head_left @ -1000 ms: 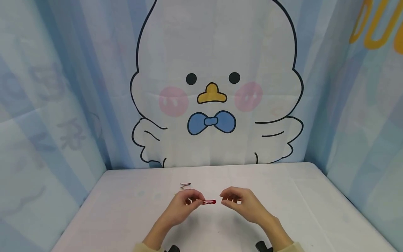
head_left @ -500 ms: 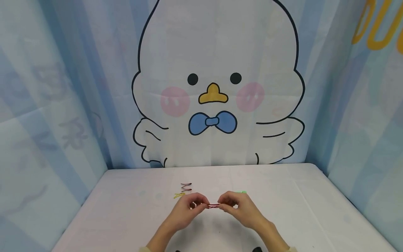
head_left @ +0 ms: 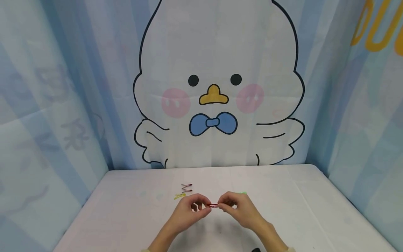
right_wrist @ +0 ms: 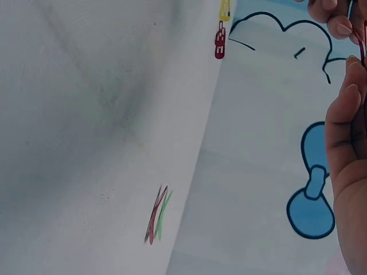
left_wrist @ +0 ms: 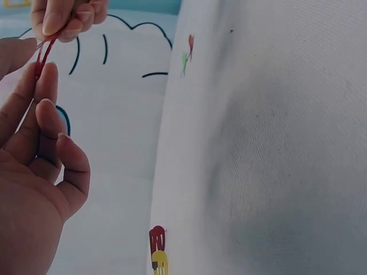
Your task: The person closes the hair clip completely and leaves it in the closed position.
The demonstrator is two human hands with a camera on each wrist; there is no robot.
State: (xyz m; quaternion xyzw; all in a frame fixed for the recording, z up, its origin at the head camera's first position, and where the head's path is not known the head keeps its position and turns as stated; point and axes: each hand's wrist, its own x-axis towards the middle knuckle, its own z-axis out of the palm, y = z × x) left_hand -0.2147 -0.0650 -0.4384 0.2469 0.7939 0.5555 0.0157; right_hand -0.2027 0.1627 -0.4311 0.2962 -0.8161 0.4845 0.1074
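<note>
In the head view, your left hand (head_left: pixel 190 212) and right hand (head_left: pixel 237 207) hold a red clip (head_left: pixel 213 205) between them, above the near middle of the white table (head_left: pixel 126 217), thumb and fingertips pinching one end each. Dark red clips (head_left: pixel 189 190) and a yellow clip (head_left: pixel 180 196) lie beyond your left hand; a green clip (head_left: pixel 242 192) peeks out past your right one. Of the big orange letters (head_left: pixel 374 48) on the right curtain, you can read a U after what may be a D; faint characters (head_left: pixel 75 134) on the left curtain are illegible. In the left wrist view the held clip's strands stand apart, so you seem partway through working it; whether it has snapped over is too small to tell. The right wrist view cuts that clip off, but shows another red clip (right_wrist: pixel 152 220) beside the green one; which side's clips are done and which are left, I can't tell. No brand shows.
</note>
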